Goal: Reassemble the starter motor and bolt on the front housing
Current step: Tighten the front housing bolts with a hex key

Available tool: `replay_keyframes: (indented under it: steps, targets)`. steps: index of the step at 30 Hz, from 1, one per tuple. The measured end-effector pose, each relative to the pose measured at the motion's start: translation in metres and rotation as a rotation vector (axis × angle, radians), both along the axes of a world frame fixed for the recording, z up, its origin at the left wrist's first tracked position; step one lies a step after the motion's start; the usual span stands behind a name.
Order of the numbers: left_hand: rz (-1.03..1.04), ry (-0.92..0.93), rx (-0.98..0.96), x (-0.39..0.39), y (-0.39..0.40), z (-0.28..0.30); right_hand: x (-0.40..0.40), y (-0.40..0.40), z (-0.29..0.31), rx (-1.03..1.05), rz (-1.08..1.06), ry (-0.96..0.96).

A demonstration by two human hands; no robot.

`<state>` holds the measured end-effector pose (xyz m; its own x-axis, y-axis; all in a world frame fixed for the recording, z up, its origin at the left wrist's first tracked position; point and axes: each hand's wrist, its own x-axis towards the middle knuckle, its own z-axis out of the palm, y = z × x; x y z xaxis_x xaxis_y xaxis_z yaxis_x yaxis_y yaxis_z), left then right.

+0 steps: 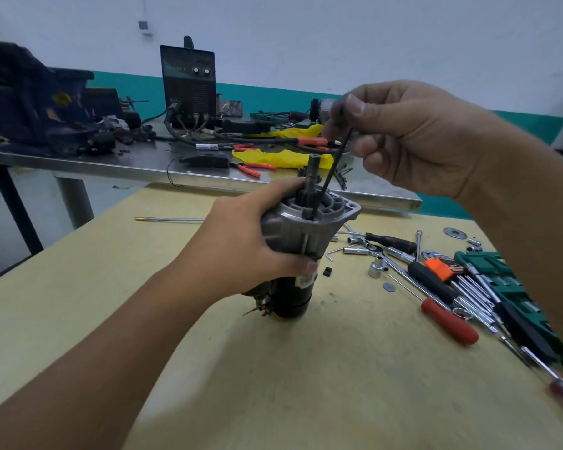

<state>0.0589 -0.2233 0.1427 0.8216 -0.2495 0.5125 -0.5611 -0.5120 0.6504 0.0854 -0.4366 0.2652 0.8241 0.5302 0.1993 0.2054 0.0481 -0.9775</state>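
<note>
The starter motor [293, 287] stands upright on the yellow table [306, 368], black body down, grey front housing [306, 222] on top with the pinion shaft [313, 170] sticking up. My left hand [251, 241] grips the housing from the left side. My right hand [413, 138] is raised above and to the right, pinching the top of a thin black hex key [330, 177]. The key slants down into the housing's open face beside the shaft.
To the right lie sockets, a ratchet [390, 251], red-handled screwdrivers [449, 323], a hex key set [446, 267] and a green tool case [507, 287]. A thin rod [169, 219] lies at the left. Behind stands a steel bench with a welder [189, 86], pliers and yellow cloth.
</note>
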Motion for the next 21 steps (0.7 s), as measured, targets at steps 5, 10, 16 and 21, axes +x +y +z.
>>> replay_keyframes:
  steps: [5, 10, 16, 21]
  targets:
    - [0.017, 0.010, -0.018, -0.002, -0.002, 0.001, -0.002, 0.016, -0.012, -0.022, -0.348, -0.273]
    - [0.038, 0.021, -0.014, -0.002, -0.005, 0.003, -0.013, 0.031, -0.023, -0.387, -0.907, -0.970]
    - [0.040, -0.001, 0.017, -0.005, -0.006, 0.005, -0.017, 0.025, -0.025, -0.128, -0.430, -0.789]
    - [0.019, -0.015, 0.003, -0.004, -0.004, 0.004, -0.002, 0.006, -0.025, 0.183, 0.049, -0.251]
